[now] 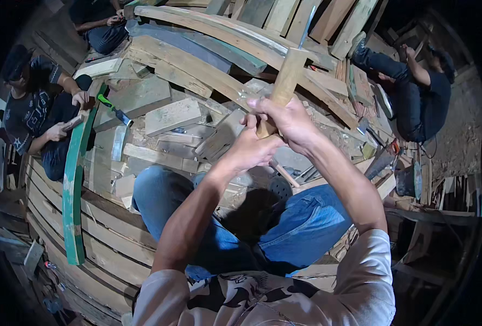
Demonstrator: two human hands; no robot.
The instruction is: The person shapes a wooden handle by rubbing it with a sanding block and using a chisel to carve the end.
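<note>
Both my hands are raised in front of my chest, closed round a thick, light-brown wooden piece [289,76]. A thin bluish strip like a narrow blade [307,26] shows at its far end; how the two are joined is unclear. My right hand [291,122] grips the wood a little higher up. Against it, my left hand [253,145] wraps the lower end, whose tip the fingers partly hide. Beneath my hands, a slim wooden handle [284,173] lies among the scraps between my knees.
Curved planks [197,62] and offcuts [173,116] cover the ground ahead. A green-handled tool [113,110] lies at left, near a person holding a block on a green-painted board [73,190]. Another person sits at far right, one at far left. A saw [381,161] lies right.
</note>
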